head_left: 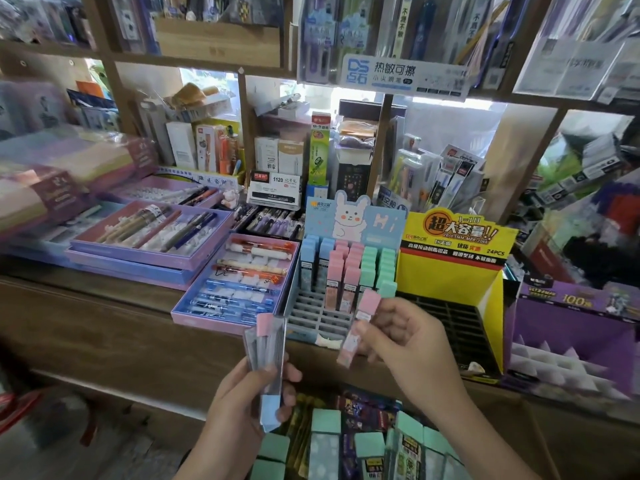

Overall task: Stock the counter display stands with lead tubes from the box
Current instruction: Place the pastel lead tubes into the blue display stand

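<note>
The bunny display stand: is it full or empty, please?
Partly full: the bunny display stand holds lead tubes in its rear rows; the front grey slots are bare.

Just left of the right hand's (408, 344) grip, a pen tray (207, 320) lies on the wooden counter (104, 327). Farther left, purple pen trays (138, 263) are stacked. Right of the grip stands a purple box (554, 317) holding white foam spikes. Well beyond, a "1120" card (273, 188) sits under crowded shelves (194, 62).

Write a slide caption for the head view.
Right hand holds a pink-capped lead tube at the rabbit display stand; left hand grips more tubes.
</note>
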`<control>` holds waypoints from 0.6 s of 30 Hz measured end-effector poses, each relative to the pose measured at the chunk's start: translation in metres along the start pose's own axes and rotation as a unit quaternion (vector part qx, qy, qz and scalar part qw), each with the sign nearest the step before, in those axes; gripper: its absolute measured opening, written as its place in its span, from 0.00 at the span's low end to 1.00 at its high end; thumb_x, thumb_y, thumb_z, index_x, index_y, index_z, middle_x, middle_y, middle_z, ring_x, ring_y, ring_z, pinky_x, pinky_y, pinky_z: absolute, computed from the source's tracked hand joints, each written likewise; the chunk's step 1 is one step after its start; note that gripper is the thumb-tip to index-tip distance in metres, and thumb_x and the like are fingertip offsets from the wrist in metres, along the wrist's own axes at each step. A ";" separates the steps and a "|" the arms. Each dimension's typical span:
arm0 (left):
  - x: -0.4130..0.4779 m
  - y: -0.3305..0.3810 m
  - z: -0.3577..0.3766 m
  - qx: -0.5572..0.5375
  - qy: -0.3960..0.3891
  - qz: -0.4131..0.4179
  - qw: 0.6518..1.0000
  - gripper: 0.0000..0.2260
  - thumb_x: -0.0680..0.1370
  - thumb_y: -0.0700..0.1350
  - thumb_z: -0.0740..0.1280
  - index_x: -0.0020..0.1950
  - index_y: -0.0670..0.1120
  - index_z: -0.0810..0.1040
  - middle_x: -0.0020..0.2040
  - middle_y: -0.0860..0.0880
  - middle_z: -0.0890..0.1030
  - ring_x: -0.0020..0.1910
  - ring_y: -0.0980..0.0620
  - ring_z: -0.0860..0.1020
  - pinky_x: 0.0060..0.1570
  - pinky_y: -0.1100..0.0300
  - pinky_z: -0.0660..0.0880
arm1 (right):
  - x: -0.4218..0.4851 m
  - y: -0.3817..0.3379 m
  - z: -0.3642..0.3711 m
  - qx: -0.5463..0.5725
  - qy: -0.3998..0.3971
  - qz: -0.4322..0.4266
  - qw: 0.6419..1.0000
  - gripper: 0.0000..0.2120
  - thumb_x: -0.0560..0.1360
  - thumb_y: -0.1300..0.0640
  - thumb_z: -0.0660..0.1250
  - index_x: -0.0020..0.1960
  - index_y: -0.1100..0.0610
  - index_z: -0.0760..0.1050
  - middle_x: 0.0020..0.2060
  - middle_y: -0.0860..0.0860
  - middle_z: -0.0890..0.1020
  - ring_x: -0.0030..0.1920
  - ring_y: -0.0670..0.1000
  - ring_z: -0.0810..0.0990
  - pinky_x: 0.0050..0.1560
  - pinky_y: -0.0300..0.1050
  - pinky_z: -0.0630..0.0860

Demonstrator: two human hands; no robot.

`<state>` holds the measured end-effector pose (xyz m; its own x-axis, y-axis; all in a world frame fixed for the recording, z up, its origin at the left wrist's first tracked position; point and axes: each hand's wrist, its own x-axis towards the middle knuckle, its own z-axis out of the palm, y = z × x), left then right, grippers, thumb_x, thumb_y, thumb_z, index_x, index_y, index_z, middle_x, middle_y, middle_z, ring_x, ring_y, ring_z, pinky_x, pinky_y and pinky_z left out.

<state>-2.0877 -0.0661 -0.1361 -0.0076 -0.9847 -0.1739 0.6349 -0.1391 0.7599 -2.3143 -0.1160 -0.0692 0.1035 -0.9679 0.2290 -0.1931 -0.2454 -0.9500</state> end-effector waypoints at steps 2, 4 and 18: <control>0.001 0.000 -0.002 -0.009 -0.002 -0.006 1.000 0.15 0.72 0.38 0.69 0.58 0.36 0.80 0.42 0.33 0.80 0.29 0.43 0.77 0.23 0.56 0.73 | 0.010 -0.002 0.001 -0.007 0.026 -0.022 0.999 0.03 0.77 0.60 0.75 0.48 0.53 0.82 0.39 0.52 0.86 0.37 0.51 0.86 0.37 0.43 0.83; 0.002 -0.001 -0.004 -0.015 -0.008 -0.009 1.000 0.12 0.73 0.37 0.68 0.55 0.36 0.83 0.43 0.33 0.80 0.30 0.43 0.77 0.24 0.56 0.74 | 0.019 -0.004 0.003 -0.031 0.049 -0.038 0.998 0.04 0.77 0.60 0.74 0.47 0.51 0.82 0.39 0.49 0.86 0.38 0.49 0.87 0.39 0.42 0.84; 0.003 0.002 -0.005 -0.029 -0.024 -0.022 0.999 0.11 0.71 0.37 0.72 0.52 0.38 0.85 0.43 0.33 0.80 0.30 0.42 0.78 0.25 0.56 0.75 | 0.037 0.008 0.021 -0.118 0.041 -0.053 0.991 0.07 0.80 0.60 0.71 0.51 0.48 0.82 0.42 0.43 0.86 0.44 0.44 0.87 0.47 0.50 0.86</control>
<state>-2.0824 -0.0684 -0.1378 -0.0733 -0.9817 -0.1757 0.6768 -0.1784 0.7142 -2.2919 -0.1526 -0.0732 0.0578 -0.9345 0.3512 -0.4085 -0.3431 -0.8458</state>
